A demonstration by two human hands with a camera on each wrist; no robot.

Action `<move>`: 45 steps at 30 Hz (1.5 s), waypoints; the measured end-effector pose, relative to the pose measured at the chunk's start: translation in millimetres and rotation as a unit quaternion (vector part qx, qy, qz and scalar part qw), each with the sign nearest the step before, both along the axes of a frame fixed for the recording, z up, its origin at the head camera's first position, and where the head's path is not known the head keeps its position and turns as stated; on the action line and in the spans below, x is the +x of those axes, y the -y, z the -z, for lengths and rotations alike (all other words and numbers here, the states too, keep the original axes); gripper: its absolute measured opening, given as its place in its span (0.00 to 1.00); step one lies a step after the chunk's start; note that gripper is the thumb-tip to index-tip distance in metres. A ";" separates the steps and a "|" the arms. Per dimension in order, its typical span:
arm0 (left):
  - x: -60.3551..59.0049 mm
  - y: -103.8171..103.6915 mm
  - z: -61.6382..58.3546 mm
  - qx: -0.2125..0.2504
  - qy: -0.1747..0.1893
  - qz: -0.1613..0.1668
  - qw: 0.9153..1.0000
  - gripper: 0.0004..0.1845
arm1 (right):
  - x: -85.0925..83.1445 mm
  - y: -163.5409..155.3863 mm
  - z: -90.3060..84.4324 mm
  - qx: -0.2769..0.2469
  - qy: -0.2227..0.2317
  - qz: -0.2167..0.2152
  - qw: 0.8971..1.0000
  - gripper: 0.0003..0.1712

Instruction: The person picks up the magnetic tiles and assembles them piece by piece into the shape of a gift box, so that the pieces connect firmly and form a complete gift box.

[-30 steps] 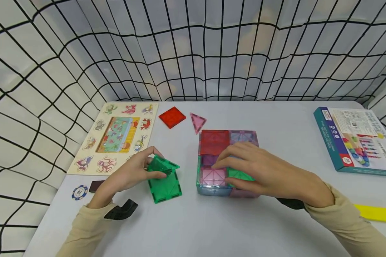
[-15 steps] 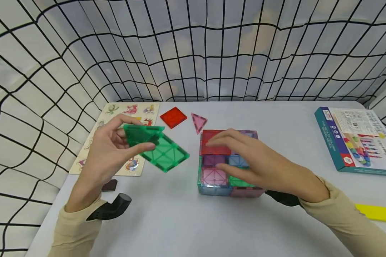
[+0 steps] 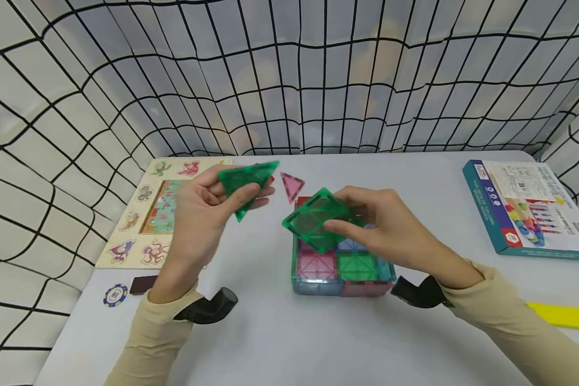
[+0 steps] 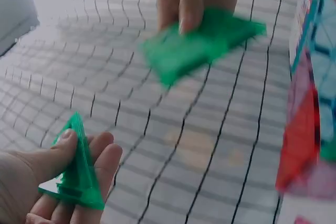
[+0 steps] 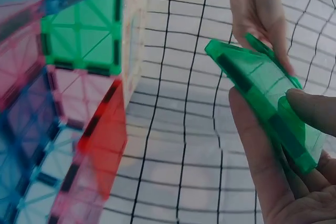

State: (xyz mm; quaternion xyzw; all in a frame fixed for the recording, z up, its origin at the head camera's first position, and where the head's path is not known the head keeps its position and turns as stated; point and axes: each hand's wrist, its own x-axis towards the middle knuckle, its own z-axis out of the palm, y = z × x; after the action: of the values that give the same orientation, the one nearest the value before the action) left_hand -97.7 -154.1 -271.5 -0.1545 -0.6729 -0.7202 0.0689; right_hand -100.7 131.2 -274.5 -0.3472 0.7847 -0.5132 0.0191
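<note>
My left hand (image 3: 195, 230) pinches a green triangular magnetic tile (image 3: 246, 178) between thumb and fingers, raised above the table. In the left wrist view this triangle (image 4: 79, 169) lies across the fingers under the thumb. My right hand (image 3: 393, 228) grips a green square magnetic tile (image 3: 311, 220) by one corner. That tile overlaps the back left of a low box built of coloured magnetic tiles (image 3: 317, 266). From the right wrist, the square (image 5: 262, 93) shows a thick edge, with the thumb on its face. A gap separates the two held pieces in the head view.
A pink triangle tile (image 3: 291, 186) lies behind the tile box; a red tile there is mostly hidden by my left hand. At left are a picture puzzle board (image 3: 125, 241), a poker chip (image 3: 115, 295) and a dark piece (image 3: 142, 284). A boxed set (image 3: 535, 209) and yellow block (image 3: 559, 315) sit right.
The green square, earlier in my left hand with the triangle, is now in my right hand. My right hand has closed on it above the tile box; my left keeps the triangle and has shifted right.
</note>
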 end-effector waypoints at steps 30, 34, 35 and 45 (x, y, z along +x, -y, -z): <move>-21.4 19.0 71.0 -0.330 0.047 -0.046 0.942 0.27 | -11.1 -38.2 35.9 0.003 0.132 0.051 0.990 0.10; -11.7 -7.4 50.5 -0.177 0.051 0.062 0.981 0.22 | -10.4 -27.8 34.9 -0.033 0.145 0.050 0.988 0.11; -9.3 -14.8 47.6 -0.147 0.059 0.090 0.983 0.21 | -10.2 -24.9 34.7 -0.043 0.146 0.048 0.987 0.11; -0.8 -37.8 41.2 -0.117 0.103 0.121 0.980 0.11 | -5.8 -16.8 29.5 -0.011 0.014 -0.011 1.000 0.37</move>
State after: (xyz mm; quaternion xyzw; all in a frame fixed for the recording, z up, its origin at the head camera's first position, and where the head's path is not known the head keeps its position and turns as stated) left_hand -98.5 -116.3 -312.8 -0.1671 -0.7325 -0.6513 -0.1067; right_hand -106.4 148.0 -304.0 -0.3487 0.7746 -0.5267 0.0317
